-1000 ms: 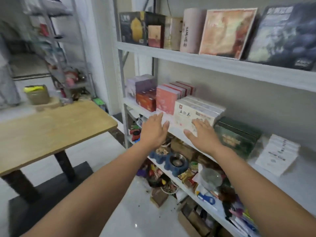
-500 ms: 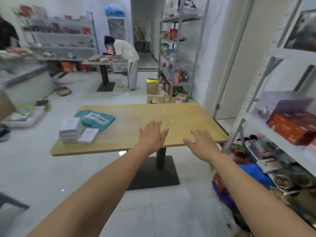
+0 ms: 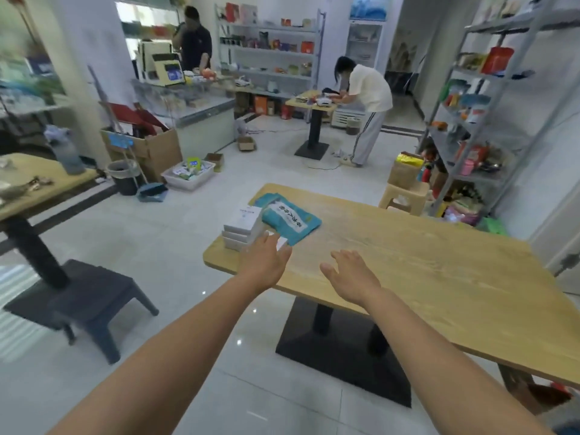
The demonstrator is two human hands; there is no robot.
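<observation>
Directly ahead of left hand [image 3: 265,265], white box stack [image 3: 241,226]; right hand [image 3: 351,276] apart

Glossy white floor tiles [image 3: 175,246] catch the light. A wooden surface [image 3: 423,271] stands on a black pedestal base [image 3: 345,359], and a dark stool [image 3: 94,277] sits to its left. Metal shelving [image 3: 470,133] lines the right wall. More shelves [image 3: 270,51] run along the far white wall, near a glass counter [image 3: 201,105]. A cardboard box [image 3: 157,149] stands before it.

Left hand [image 3: 265,262] reached white boxes [image 3: 243,226]; right hand [image 3: 353,276] now over table [image 3: 423,255]
</observation>
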